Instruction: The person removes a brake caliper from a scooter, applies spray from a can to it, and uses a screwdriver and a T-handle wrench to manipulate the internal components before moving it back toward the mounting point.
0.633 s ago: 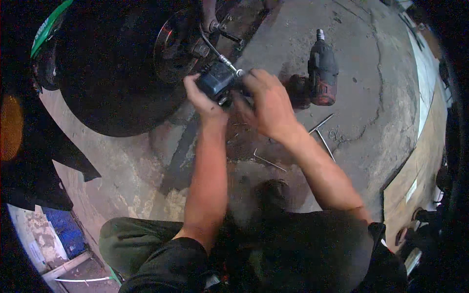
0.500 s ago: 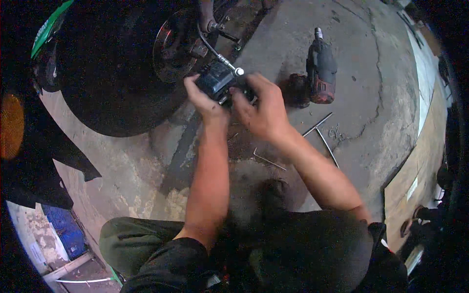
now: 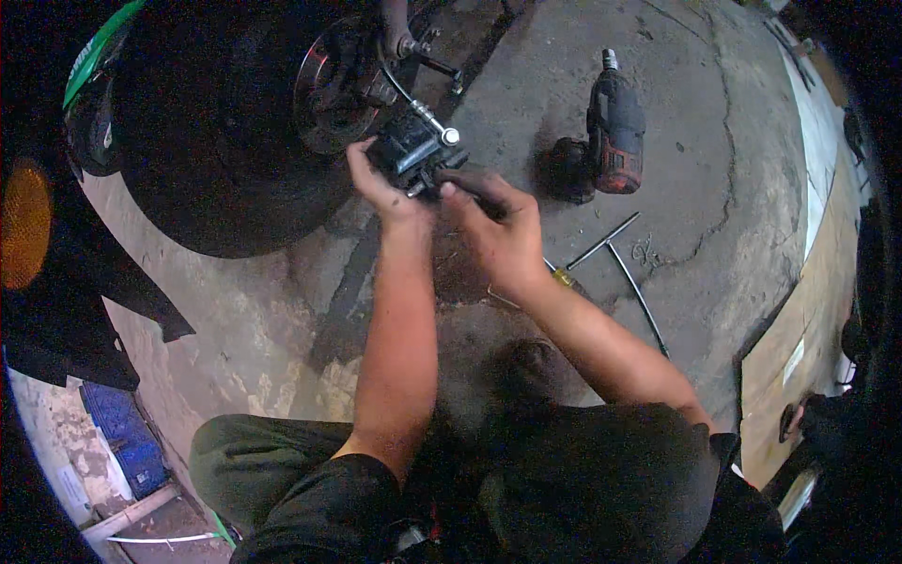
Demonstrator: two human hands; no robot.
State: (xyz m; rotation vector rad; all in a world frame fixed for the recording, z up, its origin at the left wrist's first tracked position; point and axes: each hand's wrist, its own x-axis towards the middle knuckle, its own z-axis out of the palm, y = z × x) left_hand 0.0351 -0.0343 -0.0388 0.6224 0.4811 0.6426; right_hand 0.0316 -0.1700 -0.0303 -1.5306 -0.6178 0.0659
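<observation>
A black brake caliper [image 3: 411,148] is cradled in my left hand [image 3: 383,183], whose fingers wrap round its left and under side. A brake hose [image 3: 404,89] with a silver fitting runs up from the caliper toward the wheel hub. My right hand [image 3: 498,221] is closed at the caliper's lower right edge, thumb and forefinger pressed together there. Whatever those fingers pinch is hidden or too small to name. Just beyond my left hand stands a wheel with a dark tyre [image 3: 207,141] and a brake disc [image 3: 315,85].
An impact wrench [image 3: 617,132] lies on the concrete floor to the right. Nearer, a T-handle wrench [image 3: 625,258] rests beside my right forearm, which partly covers a thin bent rod [image 3: 503,298]. Flat cardboard [image 3: 789,376] lies far right; an orange lamp [image 3: 25,226] is at left.
My right hand has slid from the caliper's right side down to its lower edge, uncovering more of it. The caliper has shifted slightly left and tilted. A yellowish piece by my right wrist now shows.
</observation>
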